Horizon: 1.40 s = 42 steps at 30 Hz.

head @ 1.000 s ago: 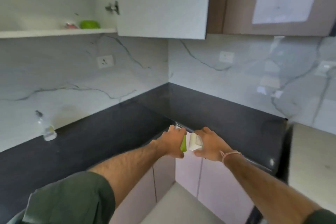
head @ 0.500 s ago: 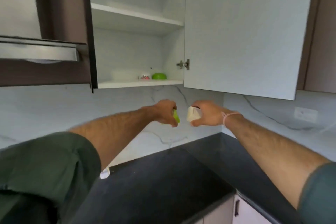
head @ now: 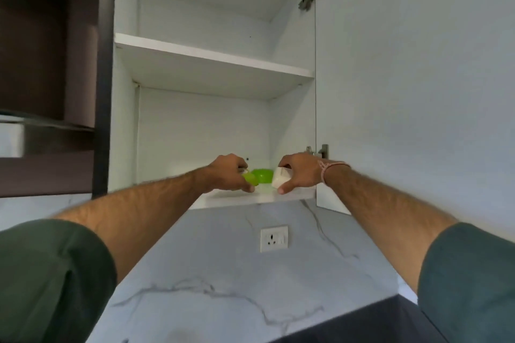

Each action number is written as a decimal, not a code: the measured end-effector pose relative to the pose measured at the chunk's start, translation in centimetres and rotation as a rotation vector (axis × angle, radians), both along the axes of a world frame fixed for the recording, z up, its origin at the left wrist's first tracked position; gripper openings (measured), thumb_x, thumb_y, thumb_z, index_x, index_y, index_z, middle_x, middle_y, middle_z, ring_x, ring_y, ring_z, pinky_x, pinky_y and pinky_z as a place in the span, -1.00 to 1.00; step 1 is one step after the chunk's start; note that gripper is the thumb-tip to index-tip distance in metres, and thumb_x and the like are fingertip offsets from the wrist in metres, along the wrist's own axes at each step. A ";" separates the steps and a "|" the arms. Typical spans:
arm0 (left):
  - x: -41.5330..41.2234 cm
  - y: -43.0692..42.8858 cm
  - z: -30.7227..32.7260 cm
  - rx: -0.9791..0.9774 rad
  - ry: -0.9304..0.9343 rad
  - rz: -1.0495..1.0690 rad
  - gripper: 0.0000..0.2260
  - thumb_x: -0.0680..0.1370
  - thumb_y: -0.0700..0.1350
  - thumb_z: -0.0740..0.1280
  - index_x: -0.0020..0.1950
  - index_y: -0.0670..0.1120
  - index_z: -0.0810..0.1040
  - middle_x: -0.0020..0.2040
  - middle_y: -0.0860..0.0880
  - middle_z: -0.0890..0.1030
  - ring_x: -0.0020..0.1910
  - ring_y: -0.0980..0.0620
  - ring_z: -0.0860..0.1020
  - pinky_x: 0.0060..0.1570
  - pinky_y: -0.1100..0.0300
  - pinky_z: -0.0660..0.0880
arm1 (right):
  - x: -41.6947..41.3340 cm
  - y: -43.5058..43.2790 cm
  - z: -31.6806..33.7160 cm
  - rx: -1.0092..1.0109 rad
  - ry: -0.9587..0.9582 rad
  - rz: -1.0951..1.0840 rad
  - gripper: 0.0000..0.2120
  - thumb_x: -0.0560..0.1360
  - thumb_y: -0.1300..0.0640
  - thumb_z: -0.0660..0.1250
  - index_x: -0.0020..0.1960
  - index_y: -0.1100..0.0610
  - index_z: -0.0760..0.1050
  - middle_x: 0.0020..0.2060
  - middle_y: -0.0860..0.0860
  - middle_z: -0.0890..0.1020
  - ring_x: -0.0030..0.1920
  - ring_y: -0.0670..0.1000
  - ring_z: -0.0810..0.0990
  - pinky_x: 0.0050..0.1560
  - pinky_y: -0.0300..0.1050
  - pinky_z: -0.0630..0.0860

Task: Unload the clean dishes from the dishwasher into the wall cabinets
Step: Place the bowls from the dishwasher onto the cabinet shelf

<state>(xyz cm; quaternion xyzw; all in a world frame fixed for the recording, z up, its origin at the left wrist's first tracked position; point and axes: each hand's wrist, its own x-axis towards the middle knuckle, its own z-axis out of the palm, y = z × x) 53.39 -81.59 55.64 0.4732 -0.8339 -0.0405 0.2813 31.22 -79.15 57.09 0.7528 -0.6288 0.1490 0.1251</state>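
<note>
Dark counter [head: 376, 326] at 5 o'clock, bare where it shows; marble backsplash with a wall socket [head: 274, 238] above it. No dishwasher in view, so how much is left to unload cannot be told.

Both arms reach up to the open wall cabinet [head: 200, 131]. Left hand [head: 227, 172], at 11 o'clock from the socket, has its fingers [head: 249, 187] curled closed around a small green piece [head: 250, 178], held at the front lip of the bottom shelf [head: 250, 198]. Whether it touches the shelf yet, cannot tell.

Right hand [head: 299, 174], at 1 o'clock from the socket, wraps a small white dish [head: 279, 180]; thumb low at the shelf edge, other fingers closed over the top.

Behind and between the hands, a green bowl [head: 262, 175] already sits on the bottom shelf. Upper shelf [head: 211, 57] at 12 o'clock shows nothing from below.

Judgement: part-way. At least one item stowed, two arriving but not yet released.
</note>
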 end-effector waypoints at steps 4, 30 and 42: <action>-2.2 -6.1 0.0 0.044 0.040 0.027 -0.35 0.40 0.04 0.55 0.43 -0.13 0.46 0.35 -0.07 0.53 0.28 -0.04 0.51 0.29 0.10 0.46 | -1.1 -7.2 0.4 0.071 0.024 -0.042 -0.26 0.33 -0.21 0.51 0.39 0.08 0.38 0.21 0.06 0.55 0.14 0.11 0.56 0.21 -0.01 0.51; -10.4 -15.9 -1.2 0.111 -0.128 0.136 -0.52 0.56 0.00 0.34 0.46 -0.06 0.40 0.37 -0.09 0.47 0.30 -0.08 0.47 0.28 0.10 0.43 | -1.7 -18.0 0.3 0.249 0.298 -0.163 -0.61 0.44 0.15 0.30 0.27 0.18 0.49 0.11 0.13 0.60 0.10 0.14 0.58 0.20 0.09 0.53; -8.8 -13.4 -2.4 0.002 -0.169 0.262 -0.34 0.56 0.21 0.30 0.56 -0.03 0.18 0.47 -0.22 0.29 0.43 -0.24 0.31 0.37 -0.02 0.28 | -1.8 -14.6 -3.0 -0.006 0.125 -0.147 -0.51 0.57 0.15 0.14 0.48 0.16 0.16 0.40 0.20 0.27 0.40 0.25 0.26 0.35 0.20 0.30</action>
